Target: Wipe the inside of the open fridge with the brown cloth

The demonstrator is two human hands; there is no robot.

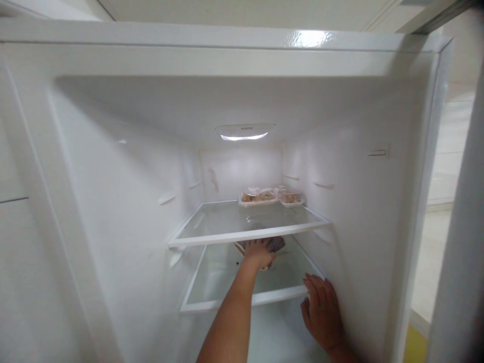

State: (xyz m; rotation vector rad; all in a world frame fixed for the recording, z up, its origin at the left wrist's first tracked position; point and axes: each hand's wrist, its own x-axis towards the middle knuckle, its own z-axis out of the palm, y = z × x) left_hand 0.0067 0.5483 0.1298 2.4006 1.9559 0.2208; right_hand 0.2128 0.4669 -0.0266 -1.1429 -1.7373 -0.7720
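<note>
Inside a white refrigerator, my left hand (259, 253) reaches over the lower glass shelf (219, 282). Its fingers are closed over a crumpled dark grey-brown cloth (277, 244), which has a lighter edge showing at the left. Part of the cloth is hidden under the hand and behind the front rim of the upper glass shelf (212, 222). At the lower shelf's front right corner, my right hand (323, 305) rests with fingers stretched out against the rim and side wall. Nothing is held in it.
Two clear trays of food, one larger (259, 197) and one smaller (291, 198), stand at the back right of the upper shelf. A small dark speck (237, 263) lies on the lower shelf. The lit lamp (245, 132) is on the ceiling; the refrigerator door (459, 262) stands at right.
</note>
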